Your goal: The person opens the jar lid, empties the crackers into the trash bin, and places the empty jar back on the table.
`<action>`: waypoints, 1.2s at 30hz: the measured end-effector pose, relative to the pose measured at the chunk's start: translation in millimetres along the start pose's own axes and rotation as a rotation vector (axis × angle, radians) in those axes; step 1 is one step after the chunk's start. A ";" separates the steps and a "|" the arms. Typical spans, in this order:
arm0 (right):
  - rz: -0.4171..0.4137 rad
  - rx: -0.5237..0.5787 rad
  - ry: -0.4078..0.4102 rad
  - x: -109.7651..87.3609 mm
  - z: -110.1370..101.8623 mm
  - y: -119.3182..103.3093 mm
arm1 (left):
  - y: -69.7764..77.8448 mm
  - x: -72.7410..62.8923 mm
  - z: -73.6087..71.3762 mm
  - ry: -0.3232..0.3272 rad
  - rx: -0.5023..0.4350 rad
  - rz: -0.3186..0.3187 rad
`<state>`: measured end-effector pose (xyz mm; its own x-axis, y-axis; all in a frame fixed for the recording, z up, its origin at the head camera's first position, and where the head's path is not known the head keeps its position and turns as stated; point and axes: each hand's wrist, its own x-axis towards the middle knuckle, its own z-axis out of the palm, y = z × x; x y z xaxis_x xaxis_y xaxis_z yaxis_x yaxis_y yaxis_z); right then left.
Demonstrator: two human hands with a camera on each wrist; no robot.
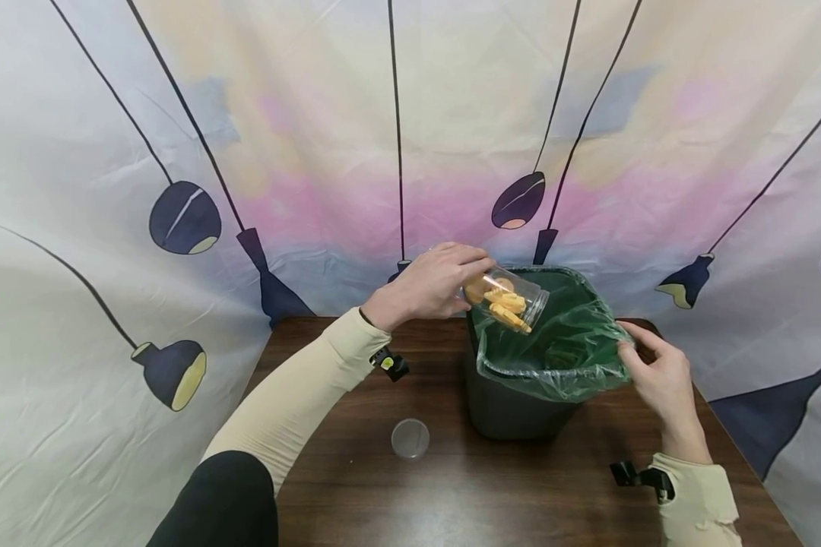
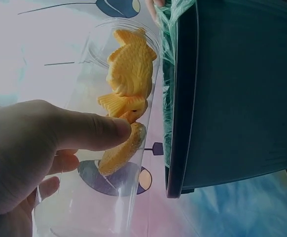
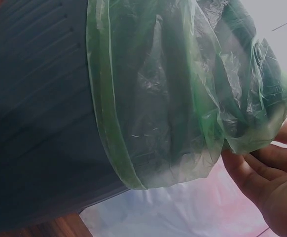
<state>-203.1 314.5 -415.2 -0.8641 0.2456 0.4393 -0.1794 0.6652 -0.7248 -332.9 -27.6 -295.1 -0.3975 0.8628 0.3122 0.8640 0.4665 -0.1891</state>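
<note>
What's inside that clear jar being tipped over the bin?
The jar in the left hand holds yellow fish-shaped pieces. The thumb covers part of them, so their count is unclear.

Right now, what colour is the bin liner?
Translucent green liner; the right wrist view shows it best.

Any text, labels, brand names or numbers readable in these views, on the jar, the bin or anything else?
None can be read.
The clear jar in the left hand carries no label.
The dark bin and its green liner, pinched by the right hand, show no print.
The round lid on the table is bare.
The backdrop shows only drawn lamps.
</note>
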 end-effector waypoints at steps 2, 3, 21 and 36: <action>-0.003 0.007 -0.002 -0.1 0.2 0.3 | -0.5 -0.4 0.0 -0.005 -0.007 -0.006; -0.003 0.010 -0.002 -0.1 0.2 0.3 | -0.7 -0.7 -0.1 -0.007 -0.011 -0.009; -0.022 0.018 0.005 0.7 0.4 -3.8 | -0.9 -3.0 -6.9 -0.039 -0.025 -0.031; 0.003 0.017 -0.005 -1.2 1.3 -2.2 | 3.7 -2.1 -4.3 -0.002 0.032 -0.001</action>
<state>-202.3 311.8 -414.8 -0.8668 0.2443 0.4347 -0.1847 0.6524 -0.7350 -327.5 -28.5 -292.4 -0.3987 0.8630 0.3103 0.8537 0.4729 -0.2182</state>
